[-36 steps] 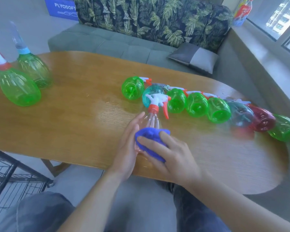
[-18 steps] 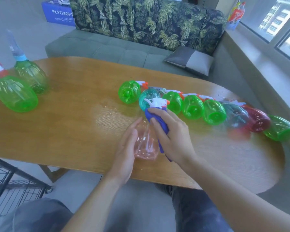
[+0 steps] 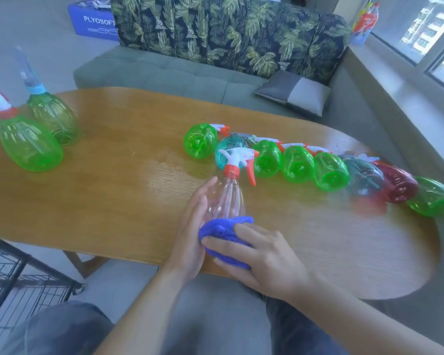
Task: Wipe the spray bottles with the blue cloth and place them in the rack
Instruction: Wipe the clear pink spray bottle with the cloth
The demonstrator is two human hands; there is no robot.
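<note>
From the head view I am seeing the blue cloth point(image 3: 226, 239) back down at the base of the clear spray bottle point(image 3: 227, 198), after sitting up near its white trigger head half a second ago. The right hand point(image 3: 264, 260), at lower centre of the frame, is pressing the cloth around the bottle's bottom, fingers curled over the fabric. The left hand point(image 3: 192, 234) is lying flat against the bottle's left side, fingers straight and together, steadying it. The bottle is standing at the near edge of the wooden table point(image 3: 100, 196), tilting slightly, its red collar and trigger pointing toward the upper part of the frame. Behind it, a row of bottles point(image 3: 300, 166) is lying on its side, running from centre to the right edge: mostly green, two teal and one red. Two green bottles point(image 3: 34, 142) are standing upright at the upper left of the table. A black wire rack point(image 3: 13, 278) is showing at the lower left. A leaf-patterned sofa point(image 3: 228, 39) is filling the top of the frame.
</note>
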